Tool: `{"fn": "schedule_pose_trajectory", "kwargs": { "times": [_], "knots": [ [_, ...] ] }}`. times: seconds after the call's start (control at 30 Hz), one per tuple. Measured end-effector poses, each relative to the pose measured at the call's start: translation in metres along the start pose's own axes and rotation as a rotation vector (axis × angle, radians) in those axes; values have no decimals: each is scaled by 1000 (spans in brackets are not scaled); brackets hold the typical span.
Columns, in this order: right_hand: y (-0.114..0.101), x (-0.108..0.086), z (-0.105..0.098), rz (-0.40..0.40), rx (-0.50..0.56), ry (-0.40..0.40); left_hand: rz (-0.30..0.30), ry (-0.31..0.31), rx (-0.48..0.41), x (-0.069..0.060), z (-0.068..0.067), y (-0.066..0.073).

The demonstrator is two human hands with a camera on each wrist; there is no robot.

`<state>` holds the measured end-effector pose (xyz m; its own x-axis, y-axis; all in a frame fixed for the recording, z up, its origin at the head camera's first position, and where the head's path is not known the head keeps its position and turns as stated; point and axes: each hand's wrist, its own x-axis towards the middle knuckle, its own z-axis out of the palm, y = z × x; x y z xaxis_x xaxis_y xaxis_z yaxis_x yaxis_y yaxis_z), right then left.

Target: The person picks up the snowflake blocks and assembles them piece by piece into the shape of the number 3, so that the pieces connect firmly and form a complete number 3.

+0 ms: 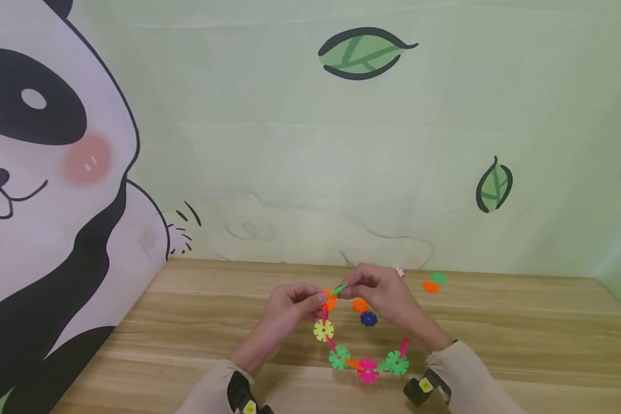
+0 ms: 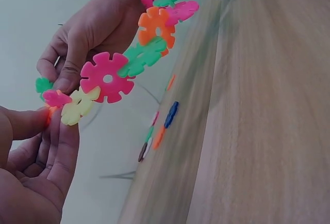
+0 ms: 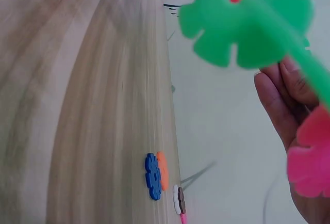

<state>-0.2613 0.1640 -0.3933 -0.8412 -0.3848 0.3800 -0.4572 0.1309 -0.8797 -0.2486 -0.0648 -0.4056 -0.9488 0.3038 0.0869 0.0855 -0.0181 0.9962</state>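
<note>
My left hand [image 1: 290, 307] pinches an orange snowflake building disc [image 1: 330, 300] at one end of a linked chain. Between the right hand's [image 1: 380, 290] thumb and fingers is a green snowflake disc [image 1: 340, 289], edge-on and meeting the orange one; whether they are slotted together I cannot tell. Below the hands the chain hangs in a curve, with a yellow disc [image 1: 323, 330], a pink disc [image 1: 368, 371] and a green disc [image 1: 396, 363] among its links. Its far end, a pink disc [image 1: 404, 347], lies by the right forearm. In the left wrist view, both hands meet beside a large pink disc [image 2: 107, 78].
Loose on the wooden table [image 1: 196, 322] are a blue disc [image 1: 368, 319] and an orange one [image 1: 360, 305] touching it. Farther back lie another orange disc [image 1: 431, 287], a green one [image 1: 439, 278] and a white one [image 1: 399, 272]. A panda-printed backdrop [image 1: 269, 144] stands behind.
</note>
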Motion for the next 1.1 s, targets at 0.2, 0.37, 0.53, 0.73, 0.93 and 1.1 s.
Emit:
{"fn": "schedule_pose_trajectory", "kwargs": {
  "times": [0.2, 0.37, 0.53, 0.73, 0.93, 1.1],
  "knots": [
    [-1, 0, 3, 2, -3, -8, 8, 5, 15, -1, 0, 3],
    [-1, 0, 3, -1, 1, -15, 0, -3, 20, -1, -1, 3],
    [-2, 0, 1, 6, -7, -20, -2, -37, -1, -1, -3, 1],
    [-5, -1, -2, 30, -6, -50, 3, -52, -17, 0, -4, -2],
    [-6, -1, -2, 27, -83, -52, 8, -42, 15, 1, -3, -3],
    [-7, -1, -3, 24, -155, -51, 15, -39, 40, 1, -1, -2]
  ]
}}
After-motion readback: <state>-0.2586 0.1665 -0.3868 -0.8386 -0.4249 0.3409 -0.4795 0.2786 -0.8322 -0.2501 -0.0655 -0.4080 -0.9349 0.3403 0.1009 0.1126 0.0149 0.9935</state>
